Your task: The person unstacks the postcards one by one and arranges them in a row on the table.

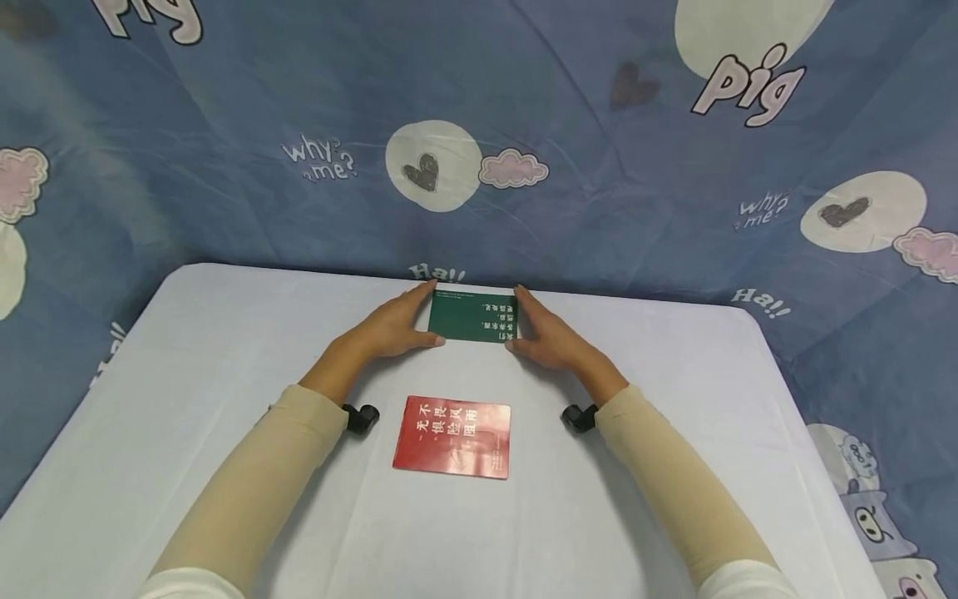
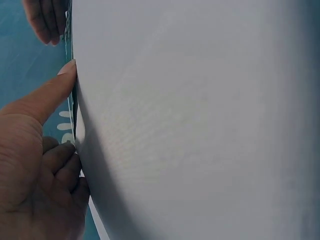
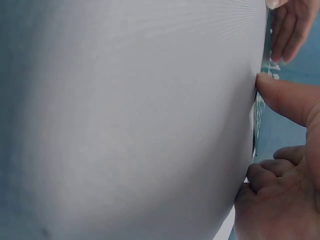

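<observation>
A dark green booklet [image 1: 473, 316] with white characters lies flat near the far edge of the white table, its long side running left to right. My left hand [image 1: 391, 327] holds its left end, thumb at the near corner and fingers toward the far one. At the right end my right hand [image 1: 552, 336] grips the same way. Both wrist views look low along the tabletop, so only a thin edge of the booklet shows beside the left thumb [image 2: 59, 90] and the right thumb [image 3: 282, 95]. A red booklet [image 1: 452, 437] with white characters lies nearer, between the forearms.
The white-covered table [image 1: 224, 366] ends just beyond the green booklet. Behind it hangs a blue printed cloth [image 1: 314, 216], which also comes round both sides. A small black wrist camera [image 1: 362, 419] sits on the left wrist, another camera [image 1: 579, 418] on the right.
</observation>
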`<act>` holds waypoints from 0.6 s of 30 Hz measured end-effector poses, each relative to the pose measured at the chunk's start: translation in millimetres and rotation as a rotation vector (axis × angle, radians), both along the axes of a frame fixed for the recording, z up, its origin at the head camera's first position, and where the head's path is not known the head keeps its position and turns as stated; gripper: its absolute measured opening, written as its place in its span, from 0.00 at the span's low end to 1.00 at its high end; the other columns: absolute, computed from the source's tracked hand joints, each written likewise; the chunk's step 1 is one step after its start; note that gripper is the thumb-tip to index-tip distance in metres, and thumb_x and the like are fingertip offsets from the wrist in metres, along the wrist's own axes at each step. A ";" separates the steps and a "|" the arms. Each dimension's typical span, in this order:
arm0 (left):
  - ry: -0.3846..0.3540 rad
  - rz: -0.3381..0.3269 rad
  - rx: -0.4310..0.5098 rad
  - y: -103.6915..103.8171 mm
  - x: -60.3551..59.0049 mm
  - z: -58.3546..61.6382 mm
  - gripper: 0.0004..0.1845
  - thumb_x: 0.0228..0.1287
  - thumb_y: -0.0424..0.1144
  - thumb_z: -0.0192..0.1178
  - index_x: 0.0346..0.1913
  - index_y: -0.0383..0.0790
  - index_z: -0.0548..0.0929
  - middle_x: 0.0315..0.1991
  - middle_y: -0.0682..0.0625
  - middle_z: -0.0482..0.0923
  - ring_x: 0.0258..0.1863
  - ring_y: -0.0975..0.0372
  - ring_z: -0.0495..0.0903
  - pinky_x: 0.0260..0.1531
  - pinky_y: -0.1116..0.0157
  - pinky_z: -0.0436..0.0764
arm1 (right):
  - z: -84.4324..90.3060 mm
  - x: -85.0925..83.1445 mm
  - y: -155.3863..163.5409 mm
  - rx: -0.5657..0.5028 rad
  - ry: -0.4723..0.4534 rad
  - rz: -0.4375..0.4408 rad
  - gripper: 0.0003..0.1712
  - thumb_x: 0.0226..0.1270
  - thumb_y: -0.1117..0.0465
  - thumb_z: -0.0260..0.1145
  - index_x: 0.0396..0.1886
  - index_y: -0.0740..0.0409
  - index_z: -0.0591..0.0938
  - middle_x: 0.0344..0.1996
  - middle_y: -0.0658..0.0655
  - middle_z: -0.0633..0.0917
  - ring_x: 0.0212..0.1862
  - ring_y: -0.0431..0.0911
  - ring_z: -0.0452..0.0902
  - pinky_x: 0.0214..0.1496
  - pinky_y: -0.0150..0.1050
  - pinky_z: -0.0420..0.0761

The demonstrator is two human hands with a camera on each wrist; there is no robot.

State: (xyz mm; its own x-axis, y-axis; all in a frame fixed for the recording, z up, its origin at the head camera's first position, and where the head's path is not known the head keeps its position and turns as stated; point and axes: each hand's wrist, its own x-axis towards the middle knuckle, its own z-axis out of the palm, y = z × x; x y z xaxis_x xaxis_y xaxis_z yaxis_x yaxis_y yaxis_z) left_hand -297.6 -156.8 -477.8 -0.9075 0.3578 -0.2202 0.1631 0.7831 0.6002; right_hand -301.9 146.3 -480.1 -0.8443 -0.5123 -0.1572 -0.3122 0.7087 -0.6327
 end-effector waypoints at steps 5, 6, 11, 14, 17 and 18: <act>-0.005 -0.002 0.017 4.6 3.0 -0.1 0.56 0.67 0.48 0.72 0.85 0.39 0.46 0.84 0.38 0.47 0.82 0.41 0.46 0.79 0.43 0.50 | -1.4 2.8 3.2 -0.002 0.001 -0.012 0.56 0.73 0.60 0.71 0.86 0.63 0.44 0.85 0.61 0.45 0.84 0.55 0.41 0.84 0.49 0.47; -0.003 -0.005 0.020 5.3 3.3 -0.1 0.55 0.68 0.47 0.72 0.85 0.38 0.46 0.84 0.38 0.47 0.82 0.41 0.46 0.79 0.44 0.49 | -2.0 3.1 3.5 -0.004 0.006 -0.010 0.56 0.73 0.60 0.70 0.85 0.63 0.44 0.85 0.62 0.45 0.84 0.55 0.41 0.84 0.49 0.47; -0.009 0.001 0.016 5.8 5.3 1.4 0.55 0.68 0.47 0.72 0.85 0.38 0.46 0.84 0.38 0.47 0.82 0.41 0.45 0.79 0.44 0.49 | -2.4 6.3 3.8 -0.017 0.003 -0.002 0.57 0.72 0.59 0.71 0.85 0.64 0.43 0.85 0.63 0.44 0.84 0.55 0.40 0.84 0.49 0.46; -0.009 0.007 0.002 4.8 5.6 1.8 0.55 0.68 0.47 0.72 0.85 0.38 0.46 0.84 0.38 0.47 0.82 0.42 0.46 0.79 0.44 0.49 | -1.9 8.4 2.8 -0.013 0.006 0.004 0.58 0.72 0.59 0.72 0.85 0.64 0.42 0.84 0.63 0.44 0.84 0.56 0.40 0.84 0.48 0.45; -0.003 0.011 -0.008 4.4 6.6 2.7 0.55 0.68 0.47 0.72 0.85 0.37 0.47 0.84 0.37 0.47 0.82 0.43 0.47 0.79 0.45 0.50 | -0.8 10.0 1.9 -0.010 0.007 0.005 0.58 0.72 0.59 0.72 0.85 0.65 0.42 0.84 0.64 0.45 0.84 0.56 0.40 0.84 0.48 0.45; -0.003 0.011 -0.008 4.4 7.3 3.7 0.55 0.68 0.47 0.72 0.85 0.37 0.46 0.84 0.37 0.47 0.82 0.43 0.47 0.79 0.45 0.50 | -0.1 10.4 1.7 -0.008 0.006 0.004 0.58 0.72 0.60 0.72 0.85 0.65 0.42 0.84 0.64 0.45 0.84 0.56 0.40 0.84 0.48 0.45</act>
State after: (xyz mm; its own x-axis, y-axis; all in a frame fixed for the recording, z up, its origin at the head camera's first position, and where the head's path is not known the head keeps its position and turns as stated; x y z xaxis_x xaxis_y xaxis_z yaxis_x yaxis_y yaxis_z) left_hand -290.2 -152.5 -474.1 -0.9105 0.3462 -0.2260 0.1527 0.7895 0.5945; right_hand -291.5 148.0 -480.2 -0.8433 -0.5167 -0.1482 -0.3184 0.7023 -0.6367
